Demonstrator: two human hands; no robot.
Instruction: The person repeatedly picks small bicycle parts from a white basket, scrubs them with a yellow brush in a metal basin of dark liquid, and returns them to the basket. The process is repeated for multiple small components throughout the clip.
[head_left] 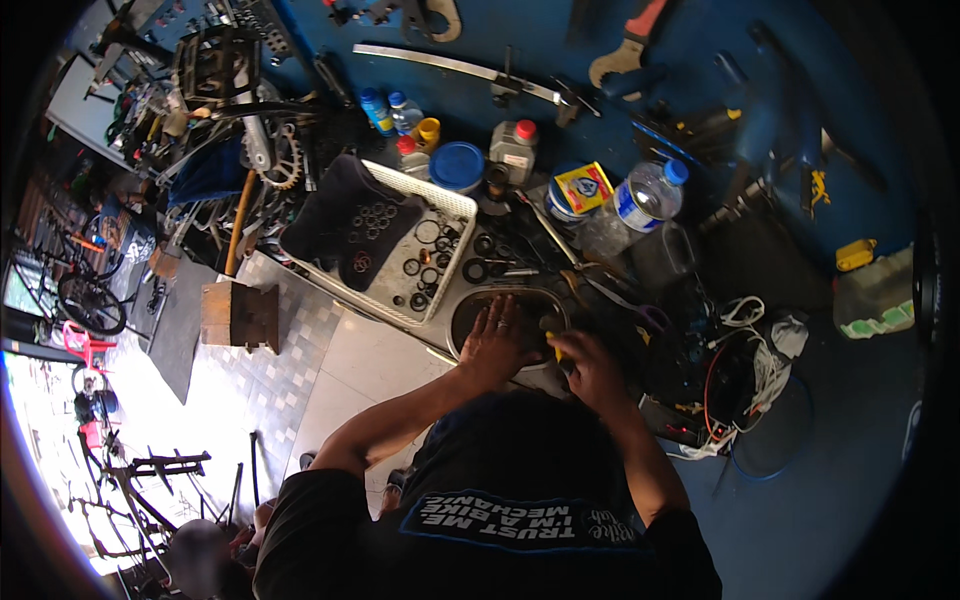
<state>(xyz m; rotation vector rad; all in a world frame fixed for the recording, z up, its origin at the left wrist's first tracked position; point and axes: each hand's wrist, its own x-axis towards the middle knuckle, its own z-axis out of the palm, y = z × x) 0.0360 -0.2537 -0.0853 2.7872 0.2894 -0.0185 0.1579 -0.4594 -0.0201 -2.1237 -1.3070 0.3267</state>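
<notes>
An oval basin (pixel 458 345) with a pale rim and a dark inside lies at the bench's near edge, in front of my body. My left hand (pixel 492 345) reaches over it, back up, fingers stretched out against the dark inside; anything under the palm is hidden. At the basin's right side, my right hand (pixel 592 372) is closed around a small yellow-handled tool (pixel 556 346). The tool's dark end points toward the basin, and its exact kind is too small to make out. Both forearms come in from my dark shirt below.
Left of the basin sits a white plastic tray (pixel 400 312) with a dark cloth and several rings. Bottles, a blue-lidded tub (pixel 456 165) and a large clear bottle (pixel 640 205) stand behind. Tangled cables (pixel 765 375) lie right; a cardboard box (pixel 240 315) is left.
</notes>
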